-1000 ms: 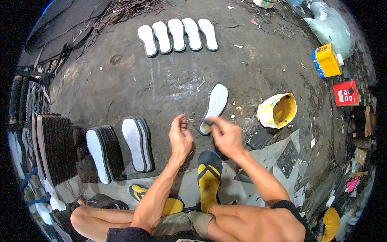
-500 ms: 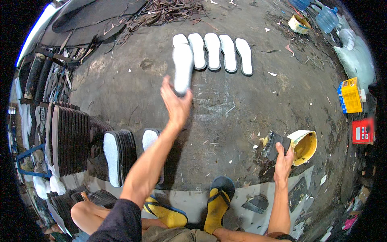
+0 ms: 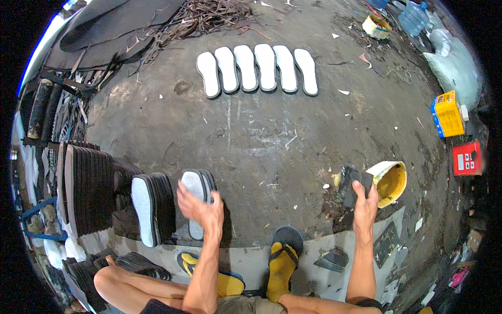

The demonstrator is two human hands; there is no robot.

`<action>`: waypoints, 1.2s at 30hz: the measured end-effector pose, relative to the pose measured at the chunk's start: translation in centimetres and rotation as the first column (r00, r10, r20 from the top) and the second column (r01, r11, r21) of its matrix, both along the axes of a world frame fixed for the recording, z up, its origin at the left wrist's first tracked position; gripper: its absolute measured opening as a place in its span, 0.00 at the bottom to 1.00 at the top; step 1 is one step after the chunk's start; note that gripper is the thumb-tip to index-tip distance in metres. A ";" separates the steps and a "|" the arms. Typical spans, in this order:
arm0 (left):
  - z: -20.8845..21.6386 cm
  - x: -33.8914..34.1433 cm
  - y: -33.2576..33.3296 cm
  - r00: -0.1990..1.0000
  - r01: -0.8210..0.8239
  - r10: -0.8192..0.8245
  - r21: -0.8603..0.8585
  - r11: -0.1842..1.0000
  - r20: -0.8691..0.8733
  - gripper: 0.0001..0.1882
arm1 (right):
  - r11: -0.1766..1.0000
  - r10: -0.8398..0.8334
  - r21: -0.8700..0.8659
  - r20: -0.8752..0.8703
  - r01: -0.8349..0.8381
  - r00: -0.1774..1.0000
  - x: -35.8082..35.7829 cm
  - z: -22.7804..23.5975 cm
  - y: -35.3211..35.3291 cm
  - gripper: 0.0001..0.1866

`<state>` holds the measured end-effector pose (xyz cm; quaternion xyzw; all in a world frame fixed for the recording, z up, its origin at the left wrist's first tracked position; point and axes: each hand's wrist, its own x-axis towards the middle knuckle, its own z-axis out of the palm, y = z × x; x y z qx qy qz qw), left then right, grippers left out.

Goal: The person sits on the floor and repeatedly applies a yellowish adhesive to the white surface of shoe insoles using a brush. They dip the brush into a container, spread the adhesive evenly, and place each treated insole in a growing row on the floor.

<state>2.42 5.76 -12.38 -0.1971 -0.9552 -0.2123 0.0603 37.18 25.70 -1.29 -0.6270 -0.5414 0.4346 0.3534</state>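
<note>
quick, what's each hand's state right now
Left hand: open over the short shoe-sole stack; contact unclear.
Right hand: closed, holding a dark flat piece.

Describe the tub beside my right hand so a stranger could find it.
Across the dark grey floor, find your bare right hand. Just right of it sits a white tub coated yellow inside. Unlike the smaller-looking, yellow-stained white tub at upper right, it is beside that hand.

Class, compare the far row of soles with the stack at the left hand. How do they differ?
The row lies spread out; the stack overlaps. The row shows six full tops; the left hand partly hides the stack. The row looks bright white; the stack's top looks greyer. Both have pale tops and dark edges.
</note>
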 end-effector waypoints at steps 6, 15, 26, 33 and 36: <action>3.3 3.2 -3.5 0.999 0.039 -0.040 0.106 0.994 0.004 0.37 | 0.996 0.056 0.078 -0.215 -0.041 0.975 -0.4 1.0 0.4 0.17; 1.3 15.5 10.4 0.635 0.655 -0.718 0.294 0.696 0.285 0.44 | 0.983 0.060 0.178 -0.046 -0.051 0.997 -5.0 -4.4 1.7 0.16; 1.1 14.1 3.3 0.472 0.774 -0.741 0.178 0.608 0.478 0.49 | 0.692 0.458 0.153 0.661 -0.705 0.594 -8.4 -8.9 8.2 0.17; 0.3 14.3 2.9 0.467 0.753 -0.746 0.229 0.617 0.474 0.47 | 0.501 0.550 0.243 0.651 -0.831 0.522 -5.5 -7.3 9.0 0.22; 0.3 14.3 2.9 0.475 0.744 -0.763 0.263 0.614 0.438 0.46 | 0.626 0.472 0.239 0.642 -0.742 0.604 -3.3 -6.2 2.7 0.22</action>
